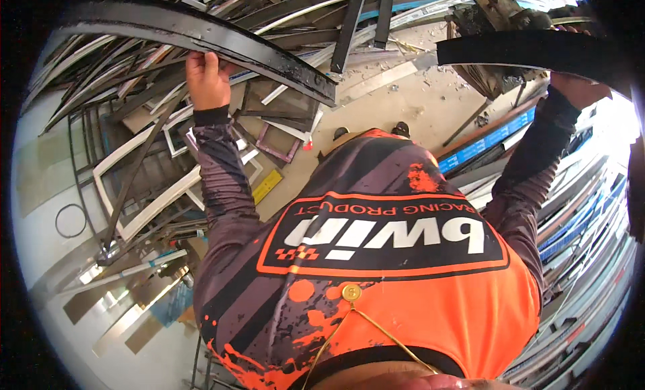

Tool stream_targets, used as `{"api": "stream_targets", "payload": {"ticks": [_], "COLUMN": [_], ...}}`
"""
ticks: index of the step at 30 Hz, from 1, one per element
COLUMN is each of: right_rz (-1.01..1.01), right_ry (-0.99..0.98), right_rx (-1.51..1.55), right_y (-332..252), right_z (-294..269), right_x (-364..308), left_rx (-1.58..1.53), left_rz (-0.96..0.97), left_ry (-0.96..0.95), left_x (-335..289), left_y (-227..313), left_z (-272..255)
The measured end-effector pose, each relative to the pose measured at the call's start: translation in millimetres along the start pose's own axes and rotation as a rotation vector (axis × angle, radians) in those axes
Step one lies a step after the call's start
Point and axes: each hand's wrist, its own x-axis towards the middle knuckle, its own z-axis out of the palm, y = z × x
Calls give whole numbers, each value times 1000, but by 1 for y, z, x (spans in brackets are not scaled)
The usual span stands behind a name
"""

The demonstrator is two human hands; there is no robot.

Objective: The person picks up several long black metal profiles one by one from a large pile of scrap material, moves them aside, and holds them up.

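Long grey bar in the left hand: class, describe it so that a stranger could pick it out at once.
From the orange and dark shirt filling the middle, follow the left sleeve up to the left hand. The long grey bar is held there, crossing the upper left. Its grey face sets it apart from the black bar in the right hand.

The left bar [168, 28] is grey, the right bar [504, 49] black.
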Motion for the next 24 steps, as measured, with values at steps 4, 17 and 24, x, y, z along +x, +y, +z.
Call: {"api": "stream_targets", "payload": {"ticks": [4, 17, 24], "right_rz": [-296, 10, -202], "right_ry": [61, 324, -43], "right_rx": [-692, 171, -982], "right_y": [-16, -6, 30], "right_z": [76, 145, 140], "right_x": [-41, -80, -105], "left_rx": [12, 358, 610], "left_rz": [47, 71, 322], "left_ry": [-59, -175, -376], "left_x": [3, -9, -24], "left_y": [0, 5, -14], "left_z": [-45, -95, -30]}}
